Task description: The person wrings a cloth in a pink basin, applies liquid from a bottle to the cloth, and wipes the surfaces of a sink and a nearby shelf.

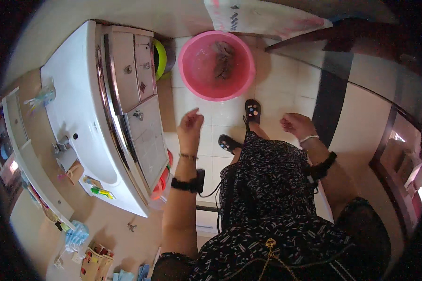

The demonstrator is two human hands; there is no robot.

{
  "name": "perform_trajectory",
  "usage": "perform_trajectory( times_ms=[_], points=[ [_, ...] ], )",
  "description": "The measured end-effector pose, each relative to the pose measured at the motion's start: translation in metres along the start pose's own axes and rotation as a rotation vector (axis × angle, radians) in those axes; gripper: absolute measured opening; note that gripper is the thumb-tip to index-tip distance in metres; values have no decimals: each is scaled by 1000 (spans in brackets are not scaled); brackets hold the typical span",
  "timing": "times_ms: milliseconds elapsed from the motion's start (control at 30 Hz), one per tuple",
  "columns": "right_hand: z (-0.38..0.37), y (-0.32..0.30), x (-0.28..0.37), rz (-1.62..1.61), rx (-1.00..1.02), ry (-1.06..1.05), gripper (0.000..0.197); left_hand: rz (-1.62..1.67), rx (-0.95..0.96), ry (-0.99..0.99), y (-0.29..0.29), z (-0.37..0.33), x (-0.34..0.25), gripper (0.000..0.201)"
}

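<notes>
My left hand [191, 125] hangs in mid-air over the tiled floor, just right of the white vanity cabinet. Its fingers are loosely curled together, and I see nothing in them. On the other side, my right hand [299, 125] is also raised in the air with its fingers bent in, and no object shows there. Ahead of both hands a large pink basin [194, 77] stands on the floor, touched by neither. A wet-looking dark grey cloth [223, 60] lies bunched in it, right of its middle.
Left is a cabinet [129, 77] under a white washbasin [91, 136] with a faucet and a toothpaste-like tube [102, 192]. A lime-green rimmed bucket [161, 58] stands beside the cabinet. A dark doorway threshold [334, 93] crosses the floor at right.
</notes>
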State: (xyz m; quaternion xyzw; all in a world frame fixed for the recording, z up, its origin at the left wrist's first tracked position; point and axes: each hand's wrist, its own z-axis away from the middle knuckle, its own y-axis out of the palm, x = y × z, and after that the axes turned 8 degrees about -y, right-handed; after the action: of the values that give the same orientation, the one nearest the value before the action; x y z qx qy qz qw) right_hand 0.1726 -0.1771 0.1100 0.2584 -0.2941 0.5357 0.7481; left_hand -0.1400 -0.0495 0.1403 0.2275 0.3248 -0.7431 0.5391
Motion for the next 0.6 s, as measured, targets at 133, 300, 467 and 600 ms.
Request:
perform_trajectory(
  times_ms=[133, 300, 467, 600],
  points=[
    [1, 69, 33, -218, 136, 207, 22, -392, 7, 319, 21, 67, -16, 27],
    [2, 110, 41, -544, 259, 320, 20, -373, -16, 340, 32, 96, -19, 25],
    [8, 140, 37, -706, 353, 338, 20, -212, -124, 317, 11, 107, -6, 28],
    [33, 168, 48, -510, 482, 300, 23, -145, -204, 344, -5, 129, -8, 36]
  ],
)
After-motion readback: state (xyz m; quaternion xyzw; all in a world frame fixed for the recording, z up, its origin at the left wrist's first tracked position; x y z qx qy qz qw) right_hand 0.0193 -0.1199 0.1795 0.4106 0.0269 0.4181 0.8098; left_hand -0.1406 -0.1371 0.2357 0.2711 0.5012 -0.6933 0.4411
